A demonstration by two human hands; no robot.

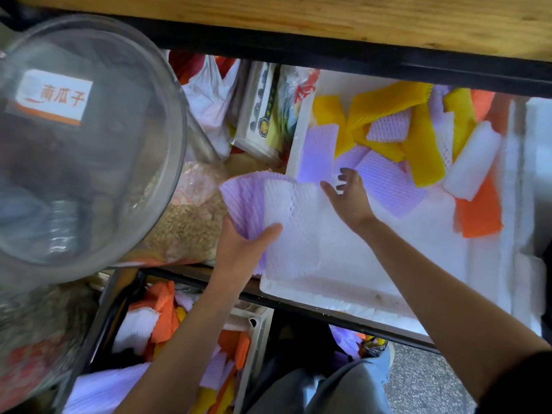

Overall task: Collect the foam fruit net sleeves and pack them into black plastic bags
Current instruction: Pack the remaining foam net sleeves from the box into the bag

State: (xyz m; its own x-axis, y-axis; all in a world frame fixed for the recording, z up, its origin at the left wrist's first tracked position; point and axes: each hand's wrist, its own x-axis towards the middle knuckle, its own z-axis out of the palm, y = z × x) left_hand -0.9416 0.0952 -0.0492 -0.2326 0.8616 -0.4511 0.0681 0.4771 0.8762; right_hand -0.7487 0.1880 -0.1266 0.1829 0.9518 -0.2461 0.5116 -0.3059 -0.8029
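Note:
My left hand (243, 245) grips a stack of purple and white foam net sleeves (268, 204) at the near left corner of a white foam box (328, 297). My right hand (349, 195) hovers inside the box with fingers spread, empty, close to a purple sleeve (388, 186). More sleeves lie at the back of the box: yellow (422, 144), orange (478, 213), white (472, 165) and another purple one (318, 152). No black plastic bag is clearly visible.
A clear round lid (86, 138) with a label fills the left. A bag of seeds (191, 216) sits under it. A wooden shelf edge (328, 22) runs above. Below, a crate (254, 330) holds more sleeves. Plastic bags and packets (263, 109) lie left of the box.

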